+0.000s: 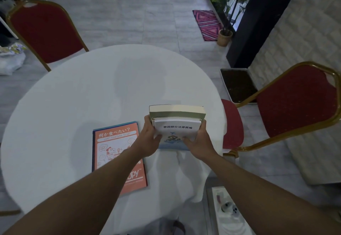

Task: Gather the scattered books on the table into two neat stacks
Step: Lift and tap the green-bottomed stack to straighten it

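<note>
books [176, 124] | left hand [149, 139], right hand [198, 142] clasp stack sides | arms outstretched

Two book groups on the desk [73, 91], side by side near its front edge.

A flat book [118, 153] lies left, partly under the left forearm. Just right of it sits a stack [177, 122]: a small book [176, 133] on a thicker one [177, 110]. The left hand [147, 140] is at the stack's left side, the right hand [199, 142] at its right. One chair [46, 30] stands behind-left, another [295, 102] to the right.
</note>
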`<state>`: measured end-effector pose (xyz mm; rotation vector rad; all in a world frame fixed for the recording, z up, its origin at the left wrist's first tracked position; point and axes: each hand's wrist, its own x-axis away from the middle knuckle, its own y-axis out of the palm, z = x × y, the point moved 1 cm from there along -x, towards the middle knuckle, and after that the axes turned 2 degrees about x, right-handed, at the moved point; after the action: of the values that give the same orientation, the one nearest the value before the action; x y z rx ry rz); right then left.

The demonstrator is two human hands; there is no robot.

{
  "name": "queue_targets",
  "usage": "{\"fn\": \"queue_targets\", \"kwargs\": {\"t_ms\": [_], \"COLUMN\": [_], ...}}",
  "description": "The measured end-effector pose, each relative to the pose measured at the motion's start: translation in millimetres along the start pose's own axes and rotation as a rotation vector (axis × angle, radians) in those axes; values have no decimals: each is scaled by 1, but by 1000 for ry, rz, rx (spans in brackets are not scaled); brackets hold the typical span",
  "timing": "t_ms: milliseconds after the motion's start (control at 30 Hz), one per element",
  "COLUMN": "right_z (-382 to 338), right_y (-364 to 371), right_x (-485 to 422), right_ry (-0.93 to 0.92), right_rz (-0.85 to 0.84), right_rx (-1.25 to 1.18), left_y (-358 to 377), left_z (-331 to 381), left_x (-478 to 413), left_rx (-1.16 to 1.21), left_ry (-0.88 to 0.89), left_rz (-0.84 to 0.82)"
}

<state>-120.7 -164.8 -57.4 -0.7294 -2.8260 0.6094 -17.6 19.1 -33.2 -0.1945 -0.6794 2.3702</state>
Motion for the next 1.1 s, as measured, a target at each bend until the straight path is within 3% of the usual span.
{"fn": "queue_targets", "kwargs": {"t_ms": [600, 800, 1100], "right_z": [-9, -7, 22], "right_y": [-10, -13, -2], "right_x": [-3, -5, 14], "right_ry": [95, 315, 516], "right_rz": [-96, -104, -129], "right_rx": [-28, -77, 191], "left_y": [-6, -3, 34], "left_z": [4, 9, -15], "left_x": [-3, -11, 4], "left_rx": [29, 2, -141], "left_ry": [-21, -336, -494], "left_rz": [-12, -41, -107]}}
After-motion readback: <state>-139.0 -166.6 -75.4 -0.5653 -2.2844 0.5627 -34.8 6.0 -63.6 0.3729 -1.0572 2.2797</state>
